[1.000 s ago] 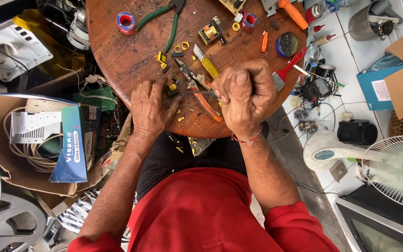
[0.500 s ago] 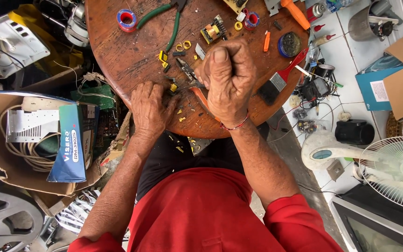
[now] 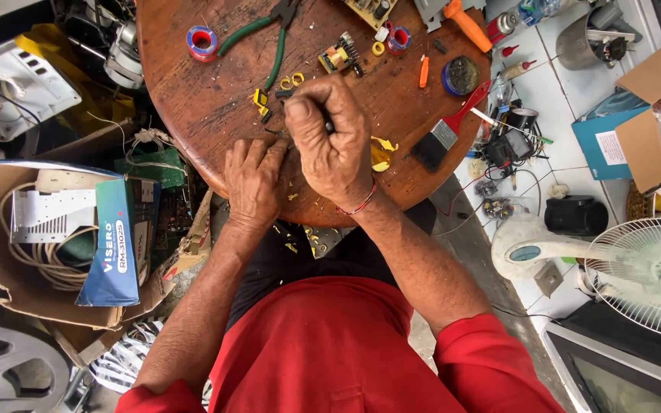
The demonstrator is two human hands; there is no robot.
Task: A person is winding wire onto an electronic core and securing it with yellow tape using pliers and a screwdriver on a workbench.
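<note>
My right hand (image 3: 330,138) is closed in a fist around a thin dark tool handle, pressed down onto the round wooden table (image 3: 200,92). My left hand (image 3: 252,182) lies flat on the table beside it, fingertips touching a small part under the fist; the part is mostly hidden. Yellow scraps (image 3: 380,153) lie just right of the fist. Small yellow pieces (image 3: 260,98) sit just beyond the hands. A small yellow transformer (image 3: 336,57) stands farther back.
Green-handled pliers (image 3: 273,42), two red-and-blue tape rolls (image 3: 202,40), a red-handled brush (image 3: 453,122) and an orange tool (image 3: 467,23) lie on the table. A cardboard box with cable (image 3: 9,229) is at left. A white fan (image 3: 652,268) stands on the tiled floor at right.
My right fist has moved left and toward the table's middle, over my left hand's fingertips. The tool under it is now hidden. The left hand has barely moved.
</note>
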